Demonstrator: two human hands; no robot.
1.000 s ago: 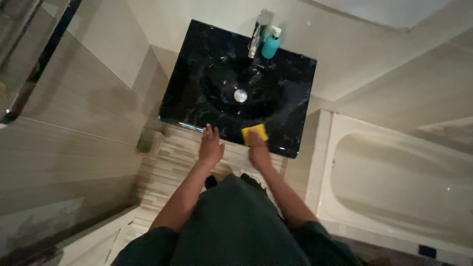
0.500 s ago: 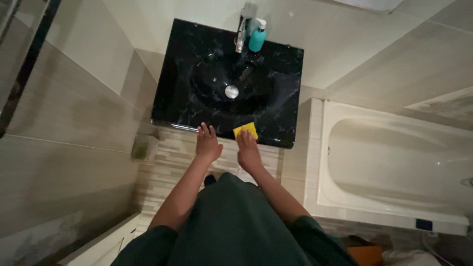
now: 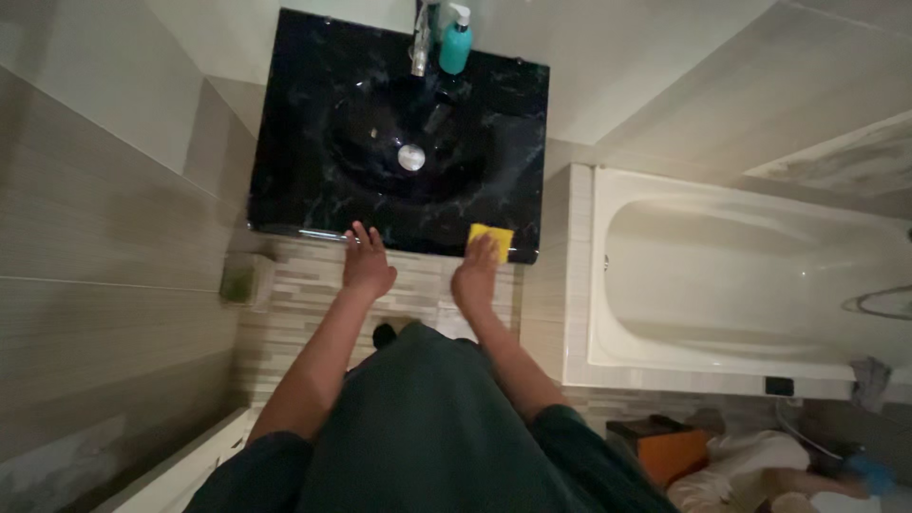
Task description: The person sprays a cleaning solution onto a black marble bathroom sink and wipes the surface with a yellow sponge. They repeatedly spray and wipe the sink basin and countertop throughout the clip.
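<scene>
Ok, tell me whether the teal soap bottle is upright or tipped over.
Upright. The teal soap bottle stands on the black sink top beside the faucet, its white pump at the top.

A white bathtub (image 3: 741, 275) sits beside a green soap bottle (image 3: 455, 46), a shiny tap (image 3: 419, 47) and an orange box (image 3: 665, 448).

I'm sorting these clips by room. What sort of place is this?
A home bathroom, most likely. A black marble-look sink with a tap is fixed to a tiled wall, a white bathtub stands beside it, and the right hand presses a yellow sponge on the sink's front edge.
</scene>
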